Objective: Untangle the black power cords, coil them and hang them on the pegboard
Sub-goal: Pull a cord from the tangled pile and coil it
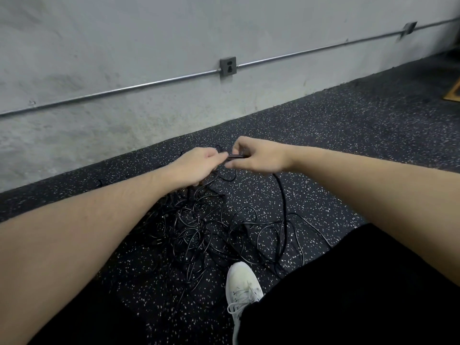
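Both hands out front, low over the floor. Left hand (199, 165) has its fingers curled round a bundle of black power cords (199, 235), gathered up from the heap beneath it. Right hand (258, 155) pinches a short dark cord end (234, 156), probably a plug or a doubled strand, between thumb and fingertips; too small to say which. The two hands nearly touch, with the pinched piece bridging them.

Bulk of the cords lies below and nearer the body than both hands, spread in loose overlapping loops on the speckled rubber floor (348, 125). One thicker strand (280, 185) drops from under the right hand down into the pile.

Handling, as judged: thin, light, limp cable with a glossy jacket, likely a little slick. Loops would snag on each other if pulled hard. Best hold is at a plug end, feeding it back through the crossings rather than yanking mid-length. Not fragile, though sharp kinks are worth avoiding.

Counts: hands, two. Cords, cannot be counted; strands cross too densely, clearly several. One white shoe (242, 290) just nearer the body than the pile. Two outlet boxes on the wall beyond the hands, the nearer one (227, 66) straight ahead, joined by a conduit (124, 89). No pegboard in view.
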